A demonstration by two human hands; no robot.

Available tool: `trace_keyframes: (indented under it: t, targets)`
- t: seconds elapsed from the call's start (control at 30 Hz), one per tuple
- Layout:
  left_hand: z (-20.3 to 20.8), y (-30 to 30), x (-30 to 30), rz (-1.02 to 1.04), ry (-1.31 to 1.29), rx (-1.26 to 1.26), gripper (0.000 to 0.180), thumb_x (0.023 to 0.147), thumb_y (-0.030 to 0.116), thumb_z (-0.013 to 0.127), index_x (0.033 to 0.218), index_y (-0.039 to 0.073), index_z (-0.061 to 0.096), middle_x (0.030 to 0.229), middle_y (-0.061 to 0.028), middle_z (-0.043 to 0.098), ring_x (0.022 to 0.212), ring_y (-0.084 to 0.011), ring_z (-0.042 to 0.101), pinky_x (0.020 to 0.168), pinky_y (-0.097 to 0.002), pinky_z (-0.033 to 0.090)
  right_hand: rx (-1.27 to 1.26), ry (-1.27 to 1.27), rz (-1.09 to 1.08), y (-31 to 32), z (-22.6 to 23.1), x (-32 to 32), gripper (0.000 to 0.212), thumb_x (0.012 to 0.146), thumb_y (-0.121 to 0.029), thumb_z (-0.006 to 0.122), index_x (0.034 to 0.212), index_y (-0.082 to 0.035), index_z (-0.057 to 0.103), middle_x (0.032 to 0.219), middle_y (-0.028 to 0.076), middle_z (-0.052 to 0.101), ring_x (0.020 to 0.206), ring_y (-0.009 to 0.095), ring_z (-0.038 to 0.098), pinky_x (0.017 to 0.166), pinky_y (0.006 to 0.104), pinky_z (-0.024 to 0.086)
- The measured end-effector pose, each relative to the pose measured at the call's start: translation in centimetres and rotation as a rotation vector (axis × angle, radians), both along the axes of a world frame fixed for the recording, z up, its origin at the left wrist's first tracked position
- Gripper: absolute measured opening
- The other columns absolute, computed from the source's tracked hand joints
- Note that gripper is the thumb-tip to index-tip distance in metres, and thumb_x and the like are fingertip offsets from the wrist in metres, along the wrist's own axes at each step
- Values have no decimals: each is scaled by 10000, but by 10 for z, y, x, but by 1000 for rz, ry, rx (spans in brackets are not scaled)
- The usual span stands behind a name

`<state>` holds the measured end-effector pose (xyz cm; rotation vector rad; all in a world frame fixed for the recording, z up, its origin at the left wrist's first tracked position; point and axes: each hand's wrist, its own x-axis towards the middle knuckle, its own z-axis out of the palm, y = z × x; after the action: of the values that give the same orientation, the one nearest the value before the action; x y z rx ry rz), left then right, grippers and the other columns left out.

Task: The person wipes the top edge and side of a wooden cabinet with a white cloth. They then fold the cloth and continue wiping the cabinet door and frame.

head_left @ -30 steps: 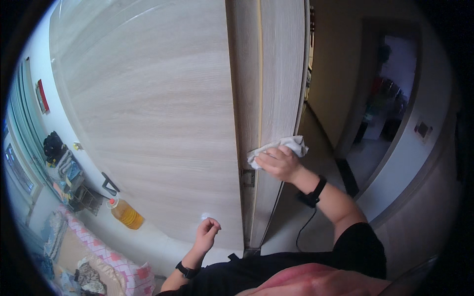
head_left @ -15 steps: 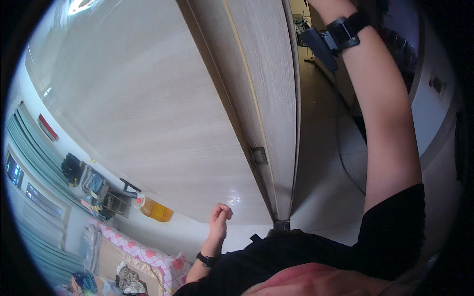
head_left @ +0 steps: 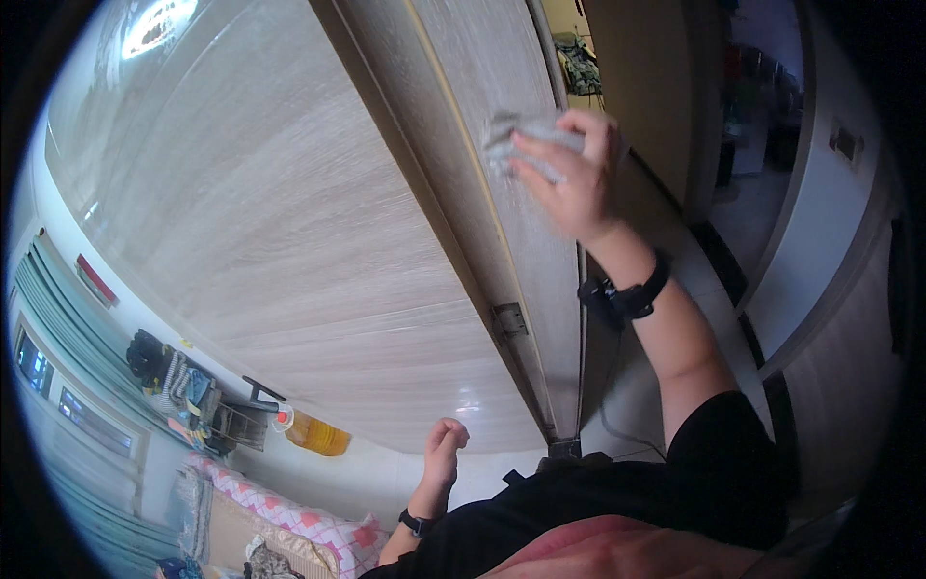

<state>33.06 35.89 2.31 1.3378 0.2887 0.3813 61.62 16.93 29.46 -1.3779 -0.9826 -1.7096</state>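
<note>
My right hand (head_left: pixel 579 183) grips a grey-white cloth (head_left: pixel 531 145) and presses it against the pale wood-grain door frame (head_left: pixel 473 58). Motion blurs the cloth slightly. A black strap with a small device sits on that wrist. Lower down, my left hand (head_left: pixel 445 448) hangs with its fingers curled shut and nothing visible in them, close to the bottom of the wide wood-grain door panel (head_left: pixel 251 203). Between the panel and the frame runs a dark gap, and a metal plate (head_left: pixel 509 319) is set into it.
A large bottle of yellow liquid (head_left: pixel 318 435) stands on the floor at the lower left, near a rack of items (head_left: pixel 198 391). Beyond it are a bed with a pink-patterned edge (head_left: pixel 289 511) and green curtains (head_left: pixel 72 318). A doorway and passage (head_left: pixel 641 193) open on the right.
My right hand has come down and left from the top edge, bringing the cloth into view on the frame. My left hand stays curled. The whole view has shifted slightly.
</note>
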Motion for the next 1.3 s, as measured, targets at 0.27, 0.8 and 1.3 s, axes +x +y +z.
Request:
trace_keyframes:
  t: [0.27, 0.8, 1.3]
  targets:
    - [-3, 6, -2, -4, 16, -10, 72, 871, 34, 449, 817, 59, 489, 715, -25, 481, 660, -118, 429, 615, -242, 353, 148, 90, 103, 3, 102, -26, 259, 689, -57, 722, 912, -86, 594, 982, 118, 511, 936, 277, 542, 806, 378, 439]
    - [-24, 26, 3, -25, -41, -51, 77, 873, 26, 428, 881, 48, 501, 730, -31, 497, 655, -122, 434, 602, -248, 354, 81, 250, 27, 6, 104, -7, 348, 735, -212, 744, 1025, -153, 561, 1044, 94, 461, 977, 274, 511, 778, 383, 463]
    - [9, 68, 23, 225, -160, 53, 199, 961, 200, 444, 829, 65, 507, 703, -28, 493, 650, -111, 447, 625, -240, 363, 114, 62, 167, 4, 132, -7, 330, 703, -39, 703, 973, -76, 518, 1006, 130, 465, 972, 313, 501, 843, 389, 418]
